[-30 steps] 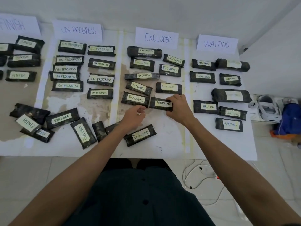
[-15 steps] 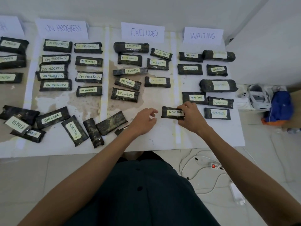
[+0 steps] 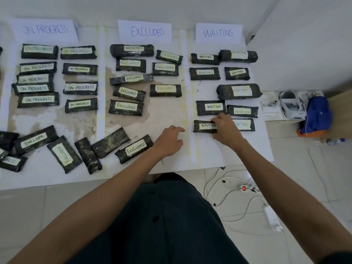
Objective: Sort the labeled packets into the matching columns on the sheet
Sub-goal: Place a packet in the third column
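On tiled floor point(image 3: 304, 162), stained white sheet point(image 3: 167, 113)

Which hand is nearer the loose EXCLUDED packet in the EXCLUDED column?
Left. The left hand is just right of the EXCLUDED packet, wrist beside its end; the right hand is farther right, gripping a WAITING packet.

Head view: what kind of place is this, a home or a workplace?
Probably an ordinary indoor room set up as a makeshift sorting station, though I cannot say which: a sheet with hand-lettered column signs, a tiled floor, and a power strip lying on it.
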Available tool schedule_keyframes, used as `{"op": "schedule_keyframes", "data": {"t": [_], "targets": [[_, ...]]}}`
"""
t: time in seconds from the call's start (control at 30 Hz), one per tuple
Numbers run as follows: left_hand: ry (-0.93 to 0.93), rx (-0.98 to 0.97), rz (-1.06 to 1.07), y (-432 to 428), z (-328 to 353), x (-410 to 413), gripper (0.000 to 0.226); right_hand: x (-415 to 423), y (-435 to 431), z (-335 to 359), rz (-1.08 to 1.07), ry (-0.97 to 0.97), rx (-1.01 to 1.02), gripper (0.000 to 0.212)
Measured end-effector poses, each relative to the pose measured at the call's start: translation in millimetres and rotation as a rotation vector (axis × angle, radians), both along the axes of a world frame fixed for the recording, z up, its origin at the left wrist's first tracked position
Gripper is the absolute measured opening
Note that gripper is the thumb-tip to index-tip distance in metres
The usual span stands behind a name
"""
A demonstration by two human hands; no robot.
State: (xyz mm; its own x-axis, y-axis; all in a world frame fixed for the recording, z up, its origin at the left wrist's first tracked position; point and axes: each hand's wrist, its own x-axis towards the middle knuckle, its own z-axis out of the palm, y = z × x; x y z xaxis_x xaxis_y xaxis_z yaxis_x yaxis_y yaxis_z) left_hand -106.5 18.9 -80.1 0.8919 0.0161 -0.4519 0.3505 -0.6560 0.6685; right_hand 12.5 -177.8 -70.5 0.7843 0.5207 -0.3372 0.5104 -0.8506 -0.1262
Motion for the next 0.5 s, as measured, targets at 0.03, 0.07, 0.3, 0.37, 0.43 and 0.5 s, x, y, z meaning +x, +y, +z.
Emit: {"op": "schedule_keyframes", "data": {"t": [0.03, 0.07, 0.3, 0.37, 0.43, 0.5], "targets": [[0.001, 0.008, -0.004, -0.3, -1.4, 0.6, 0.042, 1.9, 0.0, -0.7, 0.012, -0.005, -0.023, 0.048], [0.000, 0.015, -0.005, -0.5, -2.3, 1.0, 0.042, 3.2, -0.2, -1.4, 0.023, -0.007, -0.048, 0.047], [-0.051, 0.068, 0.017, 9.6, 3.5, -11.4, 0.042, 2.2, -0.7, -0.9, 0.055, -0.050, -0.115, 0.053], [-0.084, 0.099, 0.040, 20.6, 7.9, -22.0, 0.043, -5.6, 9.6, 3.1, 0.075, -0.074, -0.089, 0.059], [-0.110, 0.139, 0.076, 34.9, 10.4, -36.5, 0.045, -16.0, 25.5, 7.7, 0.113, -0.050, -0.058, 0.062], [-0.131, 0.220, 0.116, 50.4, 9.4, -53.8, 0.047, -27.6, 44.8, 11.5, 0.162, 0.031, -0.004, 0.064]]}}
